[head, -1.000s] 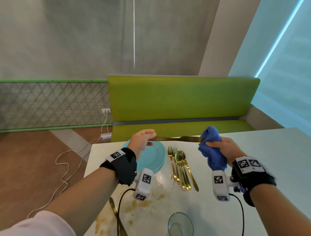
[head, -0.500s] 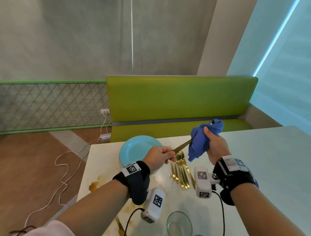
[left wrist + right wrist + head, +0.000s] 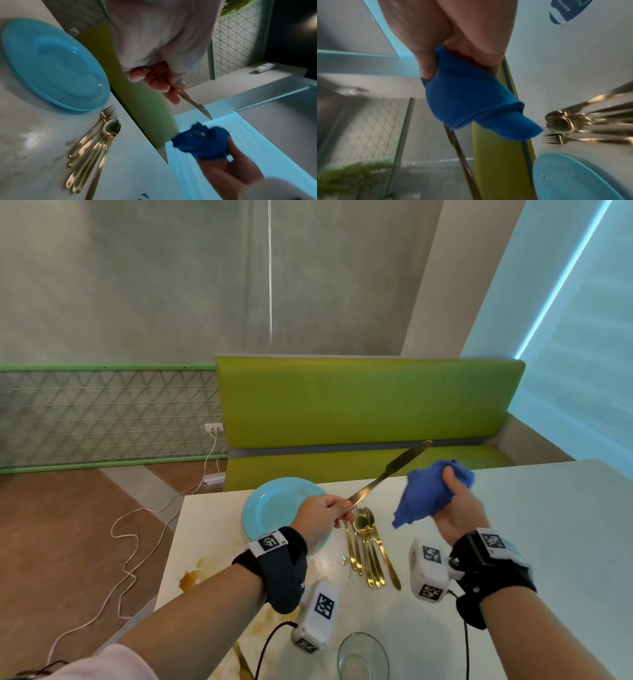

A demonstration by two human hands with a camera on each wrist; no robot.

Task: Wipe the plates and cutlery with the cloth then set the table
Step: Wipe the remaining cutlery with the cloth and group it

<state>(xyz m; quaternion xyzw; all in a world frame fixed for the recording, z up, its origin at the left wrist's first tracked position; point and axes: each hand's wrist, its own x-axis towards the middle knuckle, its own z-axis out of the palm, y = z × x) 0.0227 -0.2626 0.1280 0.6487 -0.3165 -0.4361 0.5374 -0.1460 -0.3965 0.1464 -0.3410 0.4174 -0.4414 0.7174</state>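
Currently, a gold knife [image 3: 387,474] is pinched by its handle in the left hand [image 3: 320,517], with the fingers curled round it and the blade raised and pointed up and away toward the green bench [image 3: 370,402]. A bunched blue cloth [image 3: 426,496] is gripped in the right hand [image 3: 457,508], whose fingers and thumb are closed round it; one loose corner hangs down. The cloth is held just beside the knife blade but apart from it, with nothing shown touching.

On the pale desk [image 3: 513,542], a stack of light blue plates [image 3: 274,505] is seen behind the left hand, near the far edge. Just to the right of the plates, a bundle of gold cutlery [image 3: 368,546] is laid flat, forks and spoons together, handles toward the person. A clear glass [image 3: 363,657] is stood at the near edge, and brown stains [image 3: 191,578] are spread over the left part of the desk. A white cable [image 3: 130,546] is trailed across the floor to a wall socket.
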